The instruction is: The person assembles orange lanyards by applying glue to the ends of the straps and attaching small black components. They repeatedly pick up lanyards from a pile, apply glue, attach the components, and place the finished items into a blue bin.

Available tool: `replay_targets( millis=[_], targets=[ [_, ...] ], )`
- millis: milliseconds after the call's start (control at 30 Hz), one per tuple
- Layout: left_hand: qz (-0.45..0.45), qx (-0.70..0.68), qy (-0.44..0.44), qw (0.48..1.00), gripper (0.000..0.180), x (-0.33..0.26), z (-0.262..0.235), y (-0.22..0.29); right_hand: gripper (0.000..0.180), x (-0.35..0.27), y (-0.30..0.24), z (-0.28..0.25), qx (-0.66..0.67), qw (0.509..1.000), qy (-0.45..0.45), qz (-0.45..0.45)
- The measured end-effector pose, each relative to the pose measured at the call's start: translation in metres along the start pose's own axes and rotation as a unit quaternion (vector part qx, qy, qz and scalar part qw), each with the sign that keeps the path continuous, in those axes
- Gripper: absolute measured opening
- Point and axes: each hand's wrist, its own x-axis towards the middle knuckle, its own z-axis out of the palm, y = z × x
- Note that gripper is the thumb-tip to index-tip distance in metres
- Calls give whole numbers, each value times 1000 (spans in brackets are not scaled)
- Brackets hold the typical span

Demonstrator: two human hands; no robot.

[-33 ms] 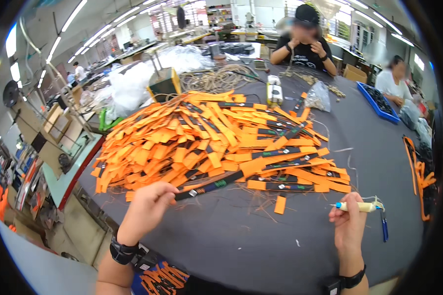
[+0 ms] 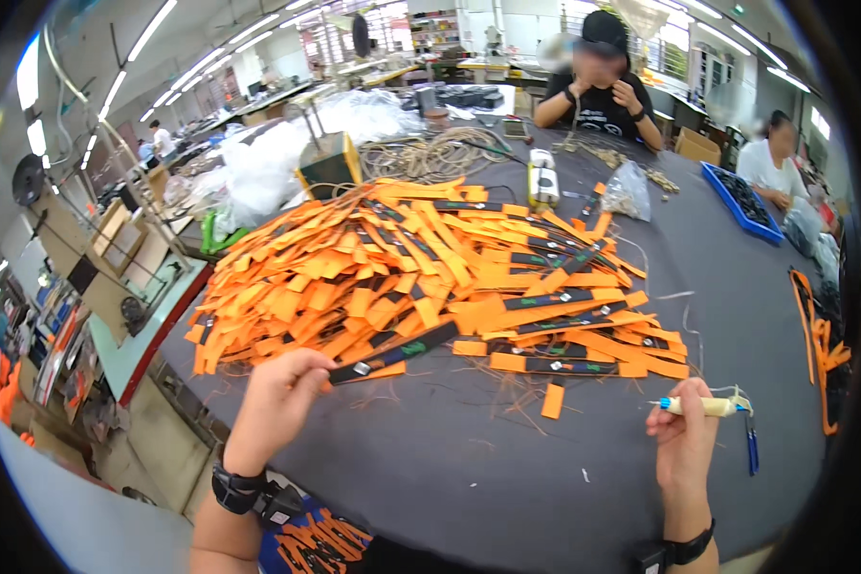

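Note:
My left hand (image 2: 282, 397) pinches the near end of a black webbing strip (image 2: 397, 354) with small coloured print. The strip slants up and to the right against the front of a large heap of orange-and-black strips (image 2: 325, 277). At the right, my right hand (image 2: 684, 435) is closed around a pen-like tool (image 2: 703, 407) with a cream barrel, blue ends and a thin tip pointing left. A slim dark-blue item (image 2: 753, 445) is beside the tool's back end; whether it hangs from it or lies on the table I cannot tell.
Loose threads (image 2: 517, 397) and an orange scrap (image 2: 552, 401) lie before the heap. Behind it are coiled cord (image 2: 440, 153), a yellow-and-black box (image 2: 330, 165), a white-and-green device (image 2: 542, 179) and a clear bag (image 2: 627, 191). A blue tray (image 2: 741, 201) stands far right; two people sit beyond.
The view has shifted slightly. My left hand has drawn the strip a little to the left along the heap's front. My right hand keeps its hold on the tool.

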Motion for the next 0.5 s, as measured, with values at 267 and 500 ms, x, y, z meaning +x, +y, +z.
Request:
replay_targets(
  millis=[267, 500],
  targets=[
    [-110, 67, 10, 992, 11, -27, -68, -70, 22, -4, 2, 9, 0, 1000, -11, 13],
    [62, 235, -45, 969, 23, 1, -18, -15, 21, -2, -5, 4, 26, 999, -29, 0]
  ],
)
